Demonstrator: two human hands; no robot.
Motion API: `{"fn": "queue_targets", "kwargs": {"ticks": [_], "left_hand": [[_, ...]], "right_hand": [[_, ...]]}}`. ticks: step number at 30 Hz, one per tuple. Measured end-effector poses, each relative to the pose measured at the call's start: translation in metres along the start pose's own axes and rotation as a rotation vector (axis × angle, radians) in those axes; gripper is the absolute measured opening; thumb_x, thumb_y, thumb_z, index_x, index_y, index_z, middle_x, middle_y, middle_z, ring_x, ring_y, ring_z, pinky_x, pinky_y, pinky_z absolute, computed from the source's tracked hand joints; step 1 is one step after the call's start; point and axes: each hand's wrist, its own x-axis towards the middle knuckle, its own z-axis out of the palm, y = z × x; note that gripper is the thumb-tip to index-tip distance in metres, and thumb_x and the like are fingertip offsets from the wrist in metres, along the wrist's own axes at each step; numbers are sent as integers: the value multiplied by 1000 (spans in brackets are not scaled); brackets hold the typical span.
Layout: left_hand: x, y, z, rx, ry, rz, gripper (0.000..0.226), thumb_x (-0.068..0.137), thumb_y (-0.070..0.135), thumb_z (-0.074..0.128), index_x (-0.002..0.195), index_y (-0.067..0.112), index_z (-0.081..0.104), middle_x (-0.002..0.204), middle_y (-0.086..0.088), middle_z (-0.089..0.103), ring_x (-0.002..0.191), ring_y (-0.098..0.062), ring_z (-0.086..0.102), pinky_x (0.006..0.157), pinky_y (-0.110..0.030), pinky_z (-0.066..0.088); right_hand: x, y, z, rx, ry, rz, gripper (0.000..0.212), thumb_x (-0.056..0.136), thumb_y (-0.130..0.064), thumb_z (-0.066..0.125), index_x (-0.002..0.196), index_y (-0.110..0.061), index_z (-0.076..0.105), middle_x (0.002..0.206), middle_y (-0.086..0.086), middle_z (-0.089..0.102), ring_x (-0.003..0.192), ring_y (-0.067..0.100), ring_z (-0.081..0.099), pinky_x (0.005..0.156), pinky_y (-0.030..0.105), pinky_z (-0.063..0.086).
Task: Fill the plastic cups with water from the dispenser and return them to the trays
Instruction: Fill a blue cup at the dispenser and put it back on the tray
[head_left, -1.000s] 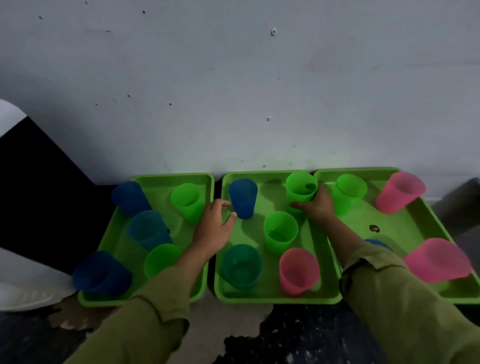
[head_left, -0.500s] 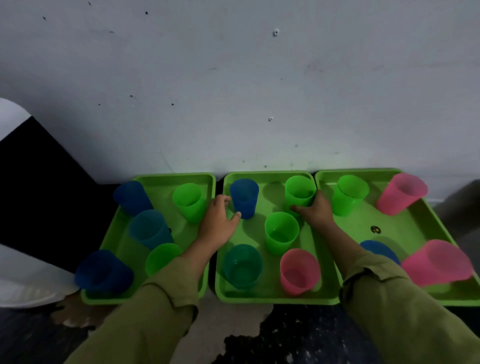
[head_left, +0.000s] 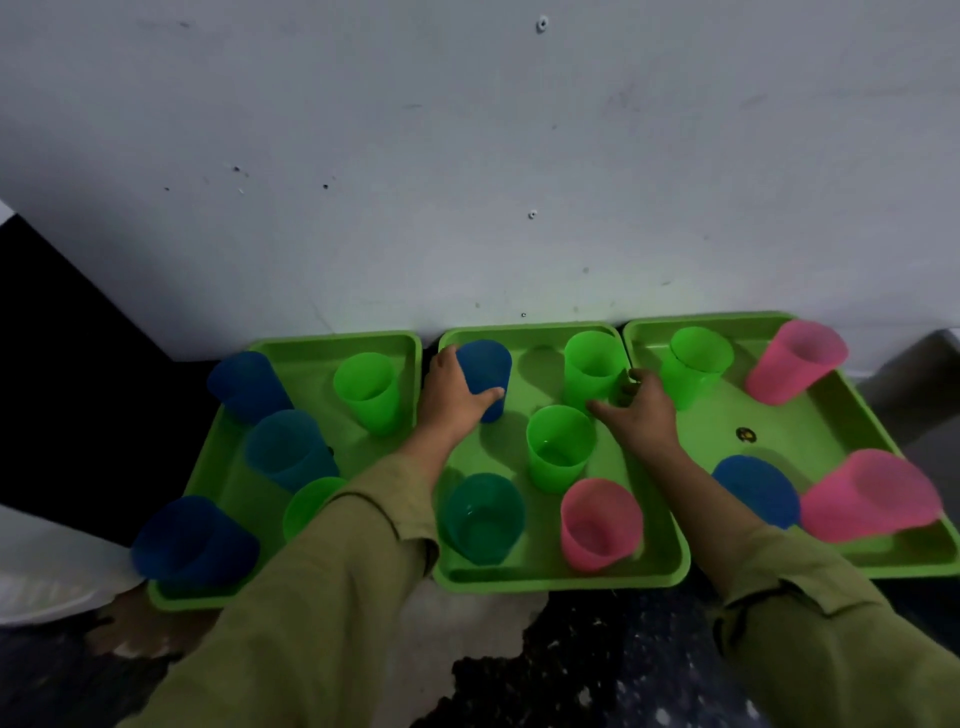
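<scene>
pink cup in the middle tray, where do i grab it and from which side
Probably wrap its side wall just below the rim, coming from the near side: the pink cup stands upright, mouth up, with a teal cup left and a green cup behind.

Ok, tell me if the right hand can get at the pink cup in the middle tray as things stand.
Probably, yes: the pink cup stands uncovered just nearer than the right hand. But that hand grips the back green cup, so it must let go first.
</scene>
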Motion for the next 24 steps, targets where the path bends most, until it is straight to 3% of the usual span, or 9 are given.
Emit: {"fn": "queue_targets", "kwargs": {"ticks": [6,11,14,16,20,24], "left_hand": [[-5,1,-12,-154,88,-2,77,64,30,84,122,7,40,124,-10,46,108,-24,49,85,-26,39],[-24,12,-49,-321,157,72,74,62,30,85,116,15,36,113,1,45,96,-15,49,75,-23,38],[-44,13,-81,-429,177,116,72,63,31,84,115,19,36,115,4,46,100,-15,52,77,-26,45],[-60,9,-102,-472,184,158,70,63,32,84,114,22,37,116,6,47,104,-14,53,80,-27,48],[-95,-14,-148,-501,212,240,68,62,37,83,112,28,38,116,11,47,107,-13,53,84,-27,50],[-123,-53,-193,-533,220,328,68,63,33,83,114,24,40,113,13,49,108,-10,54,90,-35,50]], "right_hand": [[-13,-21,-10,-21,91,-53,69,73,-17,79,130,2,44,123,21,57,113,32,55,92,33,43],[-33,-60,-14,-5,75,-163,52,76,-16,75,120,1,53,110,20,62,100,31,60,87,39,47],[-56,-90,-4,39,-39,-226,43,75,-16,77,111,-3,58,101,15,65,88,26,61,76,31,48],[-77,-109,7,40,-137,-301,48,72,-18,79,113,-7,57,100,8,64,84,20,59,73,26,45],[-129,-149,36,70,-316,-424,64,69,-20,82,123,-16,49,104,-3,59,91,15,59,78,29,50],[-186,-182,74,222,-438,-460,59,69,-13,80,117,-25,48,100,-10,61,93,13,63,76,28,55]]}}
